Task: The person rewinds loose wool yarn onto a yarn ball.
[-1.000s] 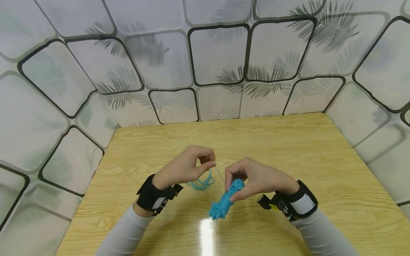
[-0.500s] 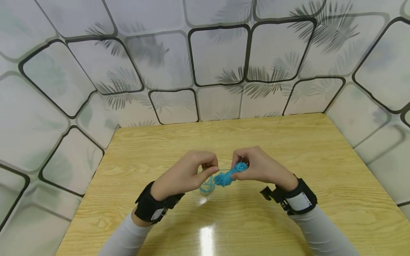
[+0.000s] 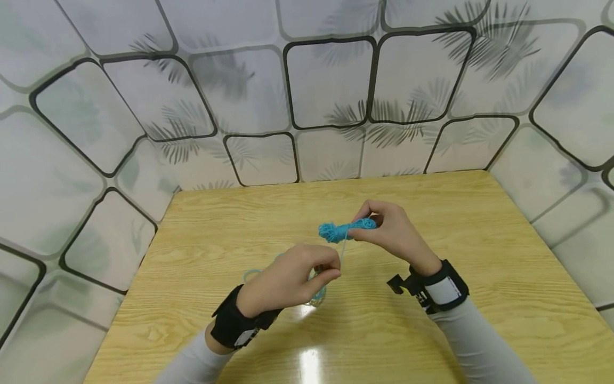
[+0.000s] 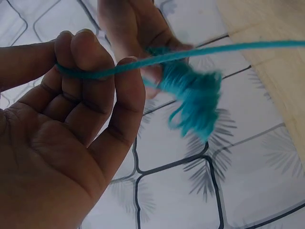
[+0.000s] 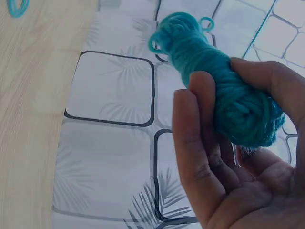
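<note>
A small blue bundle of yarn (image 3: 336, 231), wound round its middle with loopy ends, is held above the table by my right hand (image 3: 393, 229). In the right wrist view the thumb and fingers grip one end of the yarn bundle (image 5: 205, 62). My left hand (image 3: 297, 274) is lower and to the left, pinching the yarn strand (image 3: 343, 250) that runs up to the bundle. The left wrist view shows this strand (image 4: 214, 49) crossing the curled fingers (image 4: 128, 90). Loose yarn (image 3: 251, 274) lies on the table, partly hidden behind the left hand.
The wood-grain table (image 3: 431, 341) reaches back to a wall (image 3: 331, 154) covered with a patterned sheet of rounded outlines and fern leaves. Black straps with small cameras sit on both wrists. A bright light reflection shows near the table's front.
My right hand has moved up and away with the yarn bundle, turning it nearly level. My left hand first stayed beside it, then dropped lower and slightly right with the strand.
</note>
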{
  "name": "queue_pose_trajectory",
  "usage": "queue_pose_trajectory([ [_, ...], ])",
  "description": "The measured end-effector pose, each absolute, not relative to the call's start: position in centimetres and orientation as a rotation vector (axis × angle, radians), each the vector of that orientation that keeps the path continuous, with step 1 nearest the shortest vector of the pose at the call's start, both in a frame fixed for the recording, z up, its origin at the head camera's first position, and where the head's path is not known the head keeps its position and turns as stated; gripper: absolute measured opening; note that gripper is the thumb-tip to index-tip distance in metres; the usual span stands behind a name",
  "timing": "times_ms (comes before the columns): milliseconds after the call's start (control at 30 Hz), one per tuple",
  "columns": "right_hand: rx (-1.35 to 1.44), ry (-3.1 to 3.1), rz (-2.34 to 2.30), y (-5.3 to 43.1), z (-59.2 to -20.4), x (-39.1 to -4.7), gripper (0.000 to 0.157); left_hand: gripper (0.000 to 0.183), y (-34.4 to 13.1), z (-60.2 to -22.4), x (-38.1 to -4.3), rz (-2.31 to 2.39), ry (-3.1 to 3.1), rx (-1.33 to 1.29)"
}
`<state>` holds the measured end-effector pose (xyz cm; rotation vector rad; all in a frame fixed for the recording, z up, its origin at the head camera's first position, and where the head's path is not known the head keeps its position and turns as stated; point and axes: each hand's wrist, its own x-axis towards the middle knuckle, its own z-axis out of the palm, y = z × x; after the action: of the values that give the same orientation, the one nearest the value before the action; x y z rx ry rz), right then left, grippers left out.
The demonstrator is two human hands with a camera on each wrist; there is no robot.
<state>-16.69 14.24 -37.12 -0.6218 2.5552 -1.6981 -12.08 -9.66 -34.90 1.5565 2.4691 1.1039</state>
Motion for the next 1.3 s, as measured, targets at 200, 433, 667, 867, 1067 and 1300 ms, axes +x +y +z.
queue_pose_trajectory([
  [200,-0.605,2.235,-2.012,14.7,-36.4,-16.6,0.021,0.016,-9.2,-35.5,-12.1,1.068,2.451,1.537],
  [433,-0.65,2.091,-2.131,14.7,-35.6,-16.1,0.014,0.016,-9.1,-35.8,-12.4,1.081,2.426,1.526],
  [667,-0.713,2.026,-2.161,14.2,-34.6,-15.1,0.014,0.018,-9.0,-36.9,-13.1,1.056,2.405,1.488],
  [867,-0.831,1.978,-2.116,13.6,-33.9,-14.0,0.015,0.01,-9.3,-38.2,-14.7,1.152,2.335,1.454],
  [1067,-1.169,1.85,-1.932,13.1,-34.2,-13.5,0.017,0.009,-9.8,-38.3,-16.0,1.192,2.334,1.364],
  [1300,-1.349,1.773,-1.548,13.1,-34.9,-13.0,0.015,0.018,-10.3,-37.1,-16.9,1.208,2.393,1.329],
])
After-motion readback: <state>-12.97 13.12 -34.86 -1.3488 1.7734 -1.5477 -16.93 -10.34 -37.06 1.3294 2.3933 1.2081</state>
